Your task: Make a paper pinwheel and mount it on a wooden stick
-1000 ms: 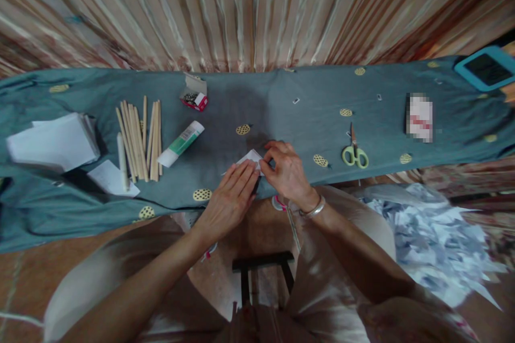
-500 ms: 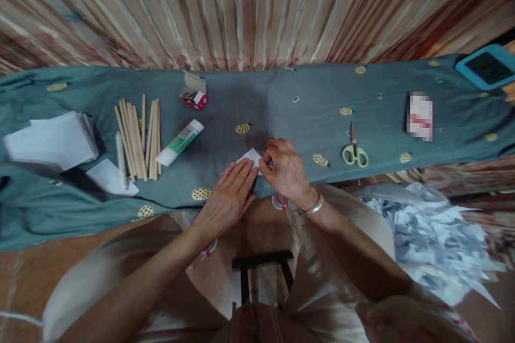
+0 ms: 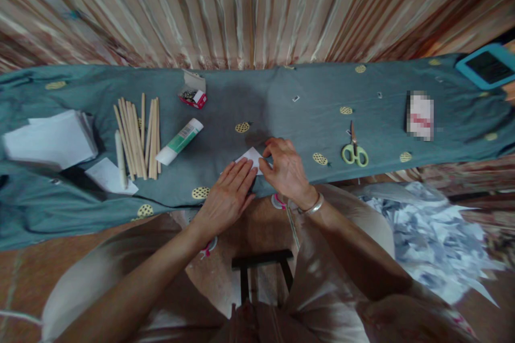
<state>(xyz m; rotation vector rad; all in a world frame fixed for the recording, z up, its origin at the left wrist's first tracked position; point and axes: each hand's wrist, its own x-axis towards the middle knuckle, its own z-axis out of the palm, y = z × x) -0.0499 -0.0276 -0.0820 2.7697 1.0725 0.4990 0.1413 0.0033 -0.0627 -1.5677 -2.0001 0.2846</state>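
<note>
"Nearest first?"
"I see the left hand [image 3: 228, 195] flat, fingers extended, covering the near-left part of the white paper [image 3: 252, 155]."
"And the right hand [image 3: 287, 171]?"
"Curled at the paper's right corner — I can't tell whether it pinches."
"Farther?"
"The paper's far tip, bare between both hands — then, left, a green-and-white tube [image 3: 179, 142] and an open red box [image 3: 197, 97]."
</note>
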